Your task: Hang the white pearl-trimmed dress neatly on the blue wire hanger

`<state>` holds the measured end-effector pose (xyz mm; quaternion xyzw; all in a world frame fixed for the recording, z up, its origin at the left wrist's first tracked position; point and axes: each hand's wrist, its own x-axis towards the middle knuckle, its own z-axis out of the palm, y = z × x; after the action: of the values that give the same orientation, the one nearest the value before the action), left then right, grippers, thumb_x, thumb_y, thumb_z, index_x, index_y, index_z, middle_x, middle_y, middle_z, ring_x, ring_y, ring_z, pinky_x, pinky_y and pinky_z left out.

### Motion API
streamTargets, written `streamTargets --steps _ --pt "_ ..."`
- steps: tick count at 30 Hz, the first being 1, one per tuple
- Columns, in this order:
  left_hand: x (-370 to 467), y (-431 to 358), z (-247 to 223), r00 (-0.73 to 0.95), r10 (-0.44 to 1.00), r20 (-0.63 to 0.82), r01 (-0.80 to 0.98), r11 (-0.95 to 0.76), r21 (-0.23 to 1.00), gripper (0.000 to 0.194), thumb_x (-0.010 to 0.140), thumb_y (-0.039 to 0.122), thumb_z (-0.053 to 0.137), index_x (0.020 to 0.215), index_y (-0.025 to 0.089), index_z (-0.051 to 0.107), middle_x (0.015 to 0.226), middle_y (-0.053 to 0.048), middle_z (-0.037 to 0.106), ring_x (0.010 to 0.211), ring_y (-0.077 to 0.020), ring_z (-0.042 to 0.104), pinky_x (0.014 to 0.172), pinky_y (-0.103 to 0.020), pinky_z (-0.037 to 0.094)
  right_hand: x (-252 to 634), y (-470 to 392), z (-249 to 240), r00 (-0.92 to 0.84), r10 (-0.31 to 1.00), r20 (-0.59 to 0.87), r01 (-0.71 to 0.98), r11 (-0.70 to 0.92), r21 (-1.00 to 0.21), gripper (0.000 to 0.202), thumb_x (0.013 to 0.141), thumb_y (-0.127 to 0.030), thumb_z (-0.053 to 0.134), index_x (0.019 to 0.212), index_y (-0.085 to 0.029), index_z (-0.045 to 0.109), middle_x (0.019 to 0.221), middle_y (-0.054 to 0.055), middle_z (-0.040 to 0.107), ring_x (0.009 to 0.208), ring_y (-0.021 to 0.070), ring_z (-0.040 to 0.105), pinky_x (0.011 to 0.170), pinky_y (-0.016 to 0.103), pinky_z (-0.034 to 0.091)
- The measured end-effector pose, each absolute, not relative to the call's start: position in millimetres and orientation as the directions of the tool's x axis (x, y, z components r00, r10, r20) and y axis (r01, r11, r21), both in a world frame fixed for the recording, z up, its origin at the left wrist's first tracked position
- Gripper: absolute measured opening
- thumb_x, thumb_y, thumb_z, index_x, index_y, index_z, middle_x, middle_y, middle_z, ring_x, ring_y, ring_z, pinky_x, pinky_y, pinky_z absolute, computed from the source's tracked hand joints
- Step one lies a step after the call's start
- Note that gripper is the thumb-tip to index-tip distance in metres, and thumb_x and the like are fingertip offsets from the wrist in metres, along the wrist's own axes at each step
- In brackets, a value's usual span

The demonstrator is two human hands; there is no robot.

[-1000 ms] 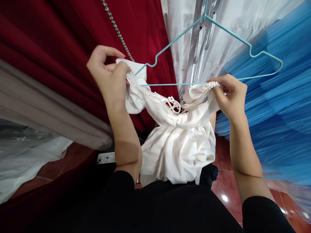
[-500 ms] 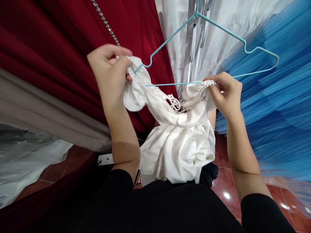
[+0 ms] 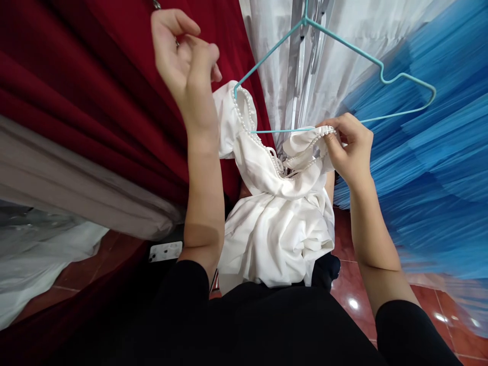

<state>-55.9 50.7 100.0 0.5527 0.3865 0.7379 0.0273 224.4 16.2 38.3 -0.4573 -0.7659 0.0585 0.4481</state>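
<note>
A white dress (image 3: 280, 223) with a pearl-trimmed neckline lies bunched over my lap. Its left sleeve hangs on the left shoulder of a light-blue clothes hanger (image 3: 345, 47), whose lower bar passes across the neck opening. My right hand (image 3: 348, 147) pinches the pearl edge of the dress's right sleeve, just under the hanger's lower bar. The right shoulder of the hanger sticks out bare beyond that hand. My left hand (image 3: 190, 66) is raised off the fabric, fingers loosely curled and apart, left of the hanger and above the hung sleeve.
Dark red fabric (image 3: 95, 91) hangs on the left, with a grey-beige cloth (image 3: 84, 178) beneath it. Blue tulle (image 3: 430, 142) fills the right side. White cloth (image 3: 354, 30) and a metal post (image 3: 301, 76) stand ahead. A phone (image 3: 165, 251) lies at lower left.
My left hand has let go of the left sleeve and moved up. That sleeve now sits over the hanger's left shoulder. My right hand keeps its pinch on the other sleeve.
</note>
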Motion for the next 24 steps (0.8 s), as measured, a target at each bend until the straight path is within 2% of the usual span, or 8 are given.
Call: streamTargets --steps 2,3,5,8,12,18,21,24 --pt "-51 17 90 -0.324 0.539 0.778 0.019 -0.818 0.575 0.027 0.095 -0.006 0.044 0.083 0.016 0.055 0.068 0.002 0.044 0.053 -0.0046 0.048 0.049 -0.018 0.043 223 18 36 -0.165 0.760 0.628 0.643 0.566 -0.516 0.024 0.099 -0.036 0.052 0.103 -0.029 0.075 0.094 0.008 0.069 0.086 0.0241 0.063 0.082 0.045 0.057" --pt "-48 3 83 -0.254 0.634 0.730 -0.073 -0.765 0.639 0.022 0.101 0.009 0.050 0.083 0.015 0.061 0.063 0.001 0.050 0.051 -0.0069 0.049 0.048 -0.021 0.043 222 18 35 -0.157 0.764 0.626 0.640 0.562 -0.525 0.024 0.099 -0.036 0.052 0.104 -0.029 0.075 0.095 0.008 0.069 0.087 0.0247 0.064 0.084 0.046 0.058" --pt "-41 -14 67 -0.036 0.843 0.537 -0.131 -0.536 0.834 0.029 0.103 0.029 0.059 0.082 0.012 0.073 0.064 -0.004 0.063 0.054 -0.0097 0.059 0.048 -0.021 0.048 220 19 33 -0.143 0.766 0.627 0.638 0.556 -0.533 0.024 0.099 -0.035 0.052 0.104 -0.029 0.075 0.096 0.009 0.069 0.089 0.0252 0.064 0.085 0.046 0.058" --pt "-31 -19 42 0.087 0.945 0.315 -0.160 -0.299 0.941 0.029 0.098 0.040 0.068 0.102 0.012 0.077 0.088 -0.011 0.078 0.078 -0.0198 0.077 0.068 -0.027 0.063 220 18 32 -0.139 0.753 0.643 0.641 0.563 -0.521 0.024 0.100 -0.035 0.052 0.105 -0.029 0.075 0.096 0.009 0.068 0.090 0.0252 0.065 0.086 0.046 0.058" --pt "-19 -16 26 0.037 0.969 0.243 -0.322 -0.218 0.921 0.038 0.095 0.045 0.072 0.122 0.019 0.065 0.114 -0.013 0.079 0.116 -0.0287 0.076 0.106 -0.045 0.060 220 14 31 -0.143 0.726 0.673 0.650 0.581 -0.490 0.025 0.101 -0.035 0.051 0.108 -0.029 0.074 0.098 0.009 0.069 0.095 0.0261 0.066 0.088 0.046 0.059" --pt "3 -12 16 0.009 0.951 0.309 -0.500 -0.263 0.825 0.037 0.093 0.049 0.070 0.118 0.022 0.062 0.134 -0.014 0.067 0.142 -0.0338 0.059 0.118 -0.052 0.050 218 16 28 -0.124 0.708 0.696 0.654 0.586 -0.479 0.028 0.100 -0.033 0.049 0.113 -0.032 0.074 0.102 0.008 0.070 0.097 0.0251 0.067 0.086 0.046 0.061" --pt "15 -5 9 -0.148 0.923 0.356 -0.528 -0.378 0.761 0.023 0.096 0.043 0.063 0.103 0.021 0.061 0.116 -0.010 0.068 0.136 -0.0289 0.063 0.118 -0.045 0.050 216 12 25 -0.111 0.662 0.741 0.642 0.617 -0.456 0.030 0.099 -0.028 0.048 0.116 -0.032 0.073 0.113 0.007 0.071 0.108 0.0264 0.069 0.090 0.050 0.061" --pt "19 -2 8 -0.245 0.895 0.373 -0.482 -0.447 0.754 0.011 0.094 0.031 0.061 0.091 0.021 0.058 0.090 -0.005 0.062 0.112 -0.0234 0.073 0.102 -0.035 0.056 218 1 18 0.004 0.541 0.841 0.640 0.645 -0.418 0.028 0.098 -0.023 0.048 0.112 -0.032 0.071 0.122 0.007 0.070 0.120 0.0272 0.067 0.102 0.054 0.057"
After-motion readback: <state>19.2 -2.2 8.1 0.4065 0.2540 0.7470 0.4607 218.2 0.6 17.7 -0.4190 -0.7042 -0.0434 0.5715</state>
